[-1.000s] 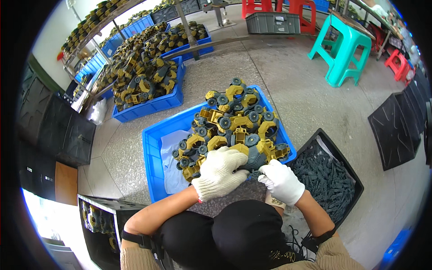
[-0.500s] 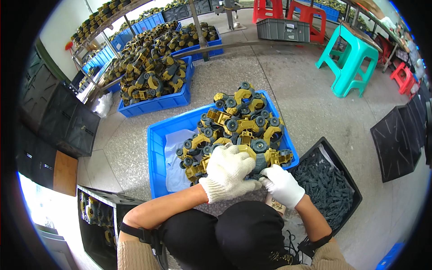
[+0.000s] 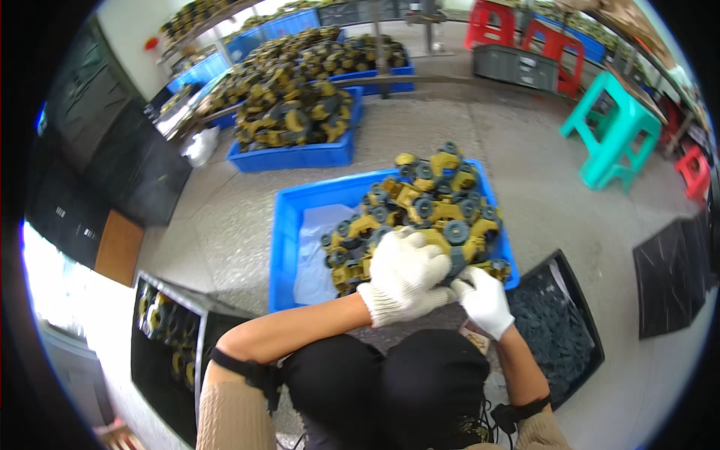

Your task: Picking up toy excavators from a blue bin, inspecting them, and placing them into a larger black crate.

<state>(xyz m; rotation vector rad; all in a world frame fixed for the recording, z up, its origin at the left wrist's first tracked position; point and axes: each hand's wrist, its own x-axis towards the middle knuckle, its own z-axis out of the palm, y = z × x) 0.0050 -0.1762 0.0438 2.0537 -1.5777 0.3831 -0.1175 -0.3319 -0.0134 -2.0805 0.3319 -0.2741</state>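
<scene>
2 white-gloved hands meet over the near edge of a blue crate (image 3: 285, 247) of yellow-and-grey wheeled parts (image 3: 420, 217). Left hand (image 3: 405, 274) is closed around 1 part (image 3: 454, 259); right hand (image 3: 484, 300) pinches its lower end.

A teal plastic stool (image 3: 615, 127) stands on the concrete floor (image 3: 525, 150) at the upper right, with red stools (image 3: 517, 30) and a grey crate (image 3: 517, 66) behind it. Further blue bins (image 3: 300, 154) heaped with yellow and grey parts sit at the upper left. A black tray of dark small parts (image 3: 559, 330) lies at the lower right, and flat black trays (image 3: 667, 285) lie farther right.
</scene>
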